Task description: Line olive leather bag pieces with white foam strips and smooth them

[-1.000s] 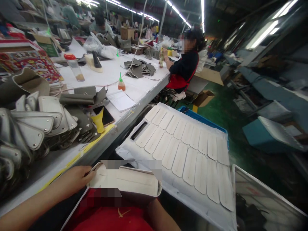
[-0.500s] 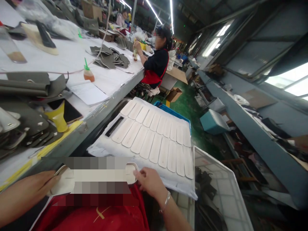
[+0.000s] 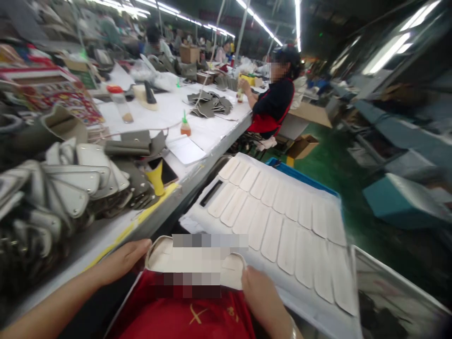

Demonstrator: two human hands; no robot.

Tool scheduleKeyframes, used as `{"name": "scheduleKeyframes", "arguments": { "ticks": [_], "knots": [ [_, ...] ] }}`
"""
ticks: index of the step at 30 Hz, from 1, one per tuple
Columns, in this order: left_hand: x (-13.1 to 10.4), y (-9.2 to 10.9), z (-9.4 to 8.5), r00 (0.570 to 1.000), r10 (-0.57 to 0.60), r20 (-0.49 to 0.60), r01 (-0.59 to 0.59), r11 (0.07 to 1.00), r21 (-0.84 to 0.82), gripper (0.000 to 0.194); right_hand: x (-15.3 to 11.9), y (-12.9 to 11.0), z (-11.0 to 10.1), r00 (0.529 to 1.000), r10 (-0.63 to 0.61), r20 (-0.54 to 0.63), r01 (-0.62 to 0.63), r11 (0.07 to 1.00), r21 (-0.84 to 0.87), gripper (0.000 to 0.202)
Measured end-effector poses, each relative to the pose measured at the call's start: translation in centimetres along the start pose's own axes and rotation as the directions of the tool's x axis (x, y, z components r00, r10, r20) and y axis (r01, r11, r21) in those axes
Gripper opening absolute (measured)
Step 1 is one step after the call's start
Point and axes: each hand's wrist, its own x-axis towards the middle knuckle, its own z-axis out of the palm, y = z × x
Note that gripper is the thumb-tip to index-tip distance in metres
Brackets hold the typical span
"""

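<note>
Two hands hold one pale leather piece (image 3: 197, 261) at 6 o'clock, just above the red apron (image 3: 183, 315). Left hand (image 3: 122, 259) is partly closed, fingers curled on the piece's left rounded end. Right hand (image 3: 259, 294) is also partly closed, fingertips pressing on its right end; the piece's middle is blurred out, so its exact form cannot be told. It lies in the lap, not yet set down anywhere.

At 1 o'clock, just beyond the piece, a white board (image 3: 318, 310) carries two rows of flat pale strips (image 3: 275, 212), laid side by side and nearly filling it; judged from this, most of one batch is laid out, with the held piece still in work.

At 9 to 10 o'clock, the table (image 3: 116, 226) bears a heap of grey flaps (image 3: 70, 183), a yellow funnel (image 3: 156, 178) and an orange glue bottle (image 3: 185, 126).

At 12 o'clock, far along the table, a co-worker (image 3: 273, 101) sits beside further grey pieces (image 3: 210, 103).
</note>
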Motion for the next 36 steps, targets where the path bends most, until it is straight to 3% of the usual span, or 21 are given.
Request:
{"name": "scheduleKeyframes", "arguments": {
  "ticks": [2, 4, 6, 9, 11, 15, 22, 27, 32, 34, 36],
  "knots": [
    [-0.2, -0.3, -0.2, 0.995, -0.056, 0.083, 0.067, 0.988, -0.138, 0.06, 0.1, 0.2, 0.0, 0.999, 0.039, 0.031, -0.04, 0.998, 0.039, 0.038],
    [-0.3, -0.4, -0.3, 0.992, -0.053, 0.116, 0.072, 0.984, -0.164, 0.057, 0.1, 0.4, 0.2, 0.995, 0.083, 0.051, -0.089, 0.989, 0.117, 0.039],
    [-0.4, 0.0, -0.2, 0.998, -0.019, 0.068, 0.016, 0.999, 0.047, 0.048, 0.0, 0.6, 0.5, 0.99, 0.135, 0.047, -0.142, 0.966, 0.217, 0.038],
    [-0.2, 1.3, 0.1, 1.0, 0.003, -0.019, 0.006, 0.896, 0.443, 0.038, -0.2, 0.8, 0.9, 0.98, 0.198, 0.015, -0.193, 0.93, 0.314, 0.039],
    [0.0, 2.1, 0.4, 0.999, -0.014, -0.039, 0.033, 0.846, 0.531, 0.034, -0.3, 0.8, 1.1, 0.983, 0.183, -0.015, -0.171, 0.945, 0.278, 0.036],
    [0.2, 2.6, 0.9, 0.998, -0.038, -0.045, 0.056, 0.834, 0.549, 0.03, -0.3, 0.7, 1.5, 0.994, 0.072, -0.085, -0.061, 0.99, 0.123, 0.03],
    [0.5, 2.4, 0.8, 1.0, -0.022, -0.018, 0.028, 0.874, 0.485, 0.03, -0.3, 0.2, 1.6, 0.987, 0.161, -0.018, -0.157, 0.977, 0.147, 0.033],
    [0.9, 1.8, 0.0, 0.996, -0.056, 0.067, 0.034, 0.955, 0.295, 0.031, -0.6, 0.4, 2.3, 0.989, 0.121, -0.089, -0.112, 0.988, 0.104, 0.033],
    [0.3, 0.5, -0.3, 0.977, -0.096, 0.191, 0.093, 0.995, 0.024, 0.056, -0.7, 0.9, 3.3, 0.971, 0.006, -0.237, -0.005, 1.0, 0.006, 0.031],
    [0.0, 0.2, -0.2, 0.978, -0.085, 0.189, 0.088, 0.996, -0.011, 0.061, -0.6, 1.0, 3.5, 0.956, -0.047, -0.291, 0.036, 0.998, -0.043, 0.031],
    [-0.1, -0.1, 0.0, 0.986, -0.068, 0.152, 0.066, 0.998, 0.019, 0.055, -0.7, 1.1, 3.5, 0.945, -0.061, -0.322, 0.045, 0.997, -0.057, 0.031]
  ]
}}
